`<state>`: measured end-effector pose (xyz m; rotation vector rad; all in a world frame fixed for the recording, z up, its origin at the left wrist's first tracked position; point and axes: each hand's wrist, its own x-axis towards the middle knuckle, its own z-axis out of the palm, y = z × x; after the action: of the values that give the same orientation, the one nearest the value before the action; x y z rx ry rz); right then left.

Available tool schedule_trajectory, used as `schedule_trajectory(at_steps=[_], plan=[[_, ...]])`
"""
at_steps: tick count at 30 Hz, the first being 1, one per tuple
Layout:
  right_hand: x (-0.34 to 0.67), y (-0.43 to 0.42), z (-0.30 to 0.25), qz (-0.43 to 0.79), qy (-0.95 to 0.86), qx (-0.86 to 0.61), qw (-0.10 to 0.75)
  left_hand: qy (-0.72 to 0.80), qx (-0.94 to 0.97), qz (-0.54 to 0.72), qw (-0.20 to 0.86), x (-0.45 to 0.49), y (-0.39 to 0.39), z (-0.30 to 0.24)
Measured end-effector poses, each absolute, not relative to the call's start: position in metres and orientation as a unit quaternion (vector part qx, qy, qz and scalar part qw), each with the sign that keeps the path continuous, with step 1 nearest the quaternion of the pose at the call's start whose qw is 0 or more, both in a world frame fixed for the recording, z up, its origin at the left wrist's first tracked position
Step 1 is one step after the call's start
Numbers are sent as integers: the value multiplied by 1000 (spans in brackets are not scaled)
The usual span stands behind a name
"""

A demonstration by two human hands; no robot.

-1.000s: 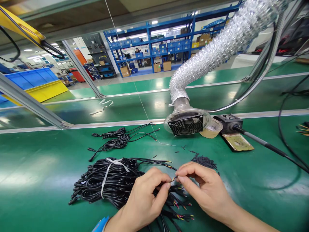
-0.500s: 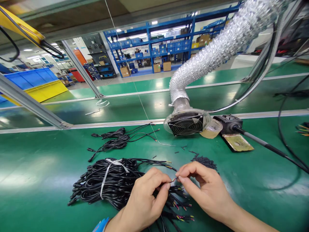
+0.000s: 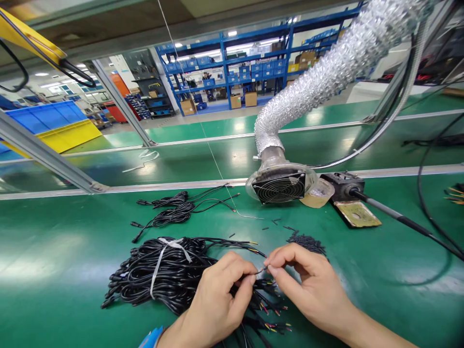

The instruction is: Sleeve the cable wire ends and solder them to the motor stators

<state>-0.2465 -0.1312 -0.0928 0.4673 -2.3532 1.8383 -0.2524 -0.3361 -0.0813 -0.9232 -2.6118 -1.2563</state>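
Near the cable end, my left hand is closed, pinching a thin black cable between thumb and forefinger. Facing it, my right hand pinches a small dark piece of heat-shrink tubing at the tip of that cable's wire. The fingertips hide most of this piece. Under and left of my hands lies a bundle of black cables, tied with a white strap. Its stripped ends show red, yellow and white wires. Behind my right hand is a heap of short black tubing pieces.
Two coiled cables lie behind the bundle. A fume extractor with a silver duct stands at the back, beside a roll of tape. A soldering iron rests in its holder on the right. Thin solder wire hangs down.
Both hands stay almost in place. The small piece of tubing and the wire tip between the fingertips have shifted slightly.
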Motion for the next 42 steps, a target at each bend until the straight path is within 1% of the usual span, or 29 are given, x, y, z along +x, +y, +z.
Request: schedule_trajectory(at_steps=[10, 21, 24, 26, 29, 32, 34, 39, 42], plan=[[-245, -132, -91, 603, -780, 154, 72, -857, -306, -412, 45, -252, -336, -83], [-244, -148, -91, 564, -804, 183, 55, -855, -298, -423, 40, -250, -338, -88], [-251, -138, -86, 547, -811, 206, 30, -854, -307, -418, 39, -252, -338, -89], [-261, -118, -79, 502, -837, 218, 24, -854, -310, -416, 35, -252, -338, -88], [-279, -78, -72, 380, -904, 192, 33, -854, -310, -416, 34, -252, -338, -86], [-290, -54, -72, 262, -944, 200, -31, -853, -310, -418, 43, -252, -338, -85], [-292, -53, -77, 230, -947, 217, -54, -854, -307, -418, 47, -252, -338, -85], [-286, -79, -91, 184, -952, 245, -11, -853, -303, -422, 50, -252, -339, -84], [-283, -87, -95, 137, -957, 255, -18, -858, -290, -421, 50, -251, -340, -82]])
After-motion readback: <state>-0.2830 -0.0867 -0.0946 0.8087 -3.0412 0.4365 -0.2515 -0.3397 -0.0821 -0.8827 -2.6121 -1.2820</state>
